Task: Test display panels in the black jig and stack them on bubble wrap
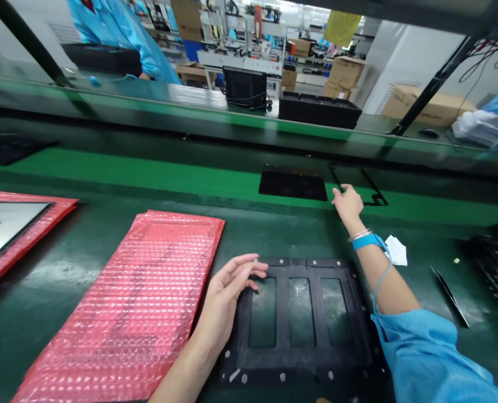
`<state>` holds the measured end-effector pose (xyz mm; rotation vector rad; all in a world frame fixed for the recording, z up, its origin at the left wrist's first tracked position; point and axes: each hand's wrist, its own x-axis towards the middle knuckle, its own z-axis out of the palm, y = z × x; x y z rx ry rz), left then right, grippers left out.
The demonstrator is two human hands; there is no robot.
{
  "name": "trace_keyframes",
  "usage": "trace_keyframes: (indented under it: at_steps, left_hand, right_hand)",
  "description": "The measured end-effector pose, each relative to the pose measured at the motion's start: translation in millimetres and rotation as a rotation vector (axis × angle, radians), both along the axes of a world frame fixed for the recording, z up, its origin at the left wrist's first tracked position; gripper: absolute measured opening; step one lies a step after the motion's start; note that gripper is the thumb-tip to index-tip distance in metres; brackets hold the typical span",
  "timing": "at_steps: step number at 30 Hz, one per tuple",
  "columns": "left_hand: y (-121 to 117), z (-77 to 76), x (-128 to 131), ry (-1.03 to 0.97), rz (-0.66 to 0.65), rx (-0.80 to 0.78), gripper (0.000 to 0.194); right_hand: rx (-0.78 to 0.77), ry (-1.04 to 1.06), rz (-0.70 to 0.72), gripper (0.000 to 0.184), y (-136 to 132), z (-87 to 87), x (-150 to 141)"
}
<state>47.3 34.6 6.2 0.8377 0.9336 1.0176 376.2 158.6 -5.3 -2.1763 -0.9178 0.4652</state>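
Observation:
A black fixture plate [282, 268] with three rectangular windows and small round metallic dots lies on the bench. My left hand [229, 288] is at its upper left edge, fingers loosely spread and holding nothing; whether they touch the plate is unclear. Farther off, my right hand [349, 206] reaches over the green strip, thumb and forefinger apart, other fingers partly hidden. Nearest to it is a thin black frame [372, 184], whose near left corner the hand covers. Left of that hand rests a flat black panel [293, 183]. A blue wrist strap [365, 240] with a cord circles my right wrist.
Red bubble-wrap pouches [148, 291] lie left, with a silver panel [9, 226] on another pouch beyond. Tweezers [450, 296] and a white paper scrap [396, 251] lie right. A raised shelf with a monitor [245, 87] runs behind; a person in blue [118, 28] stands across.

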Motion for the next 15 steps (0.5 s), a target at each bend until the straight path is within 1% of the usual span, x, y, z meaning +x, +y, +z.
trace_keyframes:
  at_steps: [3,6,8,11,13,15]
  left_hand:
    - [-3,-0.1,-2,-0.029,-0.036,-0.005,0.036]
    - [-4,0.5,-2,-0.046,-0.048,-0.007,0.032]
    - [-4,1.6,-2,-0.054,-0.045,-0.012,0.029]
    - [-5,2.8,-3,-0.069,-0.037,-0.002,0.026]
    - [-6,2.7,-3,-0.06,-0.027,0.02,0.025]
    - [-7,2.3,-4,-0.027,-0.005,0.057,0.025]
  right_hand:
    - [-0.082,-0.258,-0.064,0.049,-6,-4.5,19]
    - [-0.187,-0.364,-0.042,0.046,-8,-8.3,27]
    - [-0.234,-0.387,-0.017,0.047,-7,-7.4,31]
    - [-0.256,-0.377,0.01,0.058,-5,0.3,37]
    - [-0.238,-0.344,0.035,0.062,-7,7.6,40]
    - [-0.195,-0.295,0.085,0.059,-14,14.5,41]
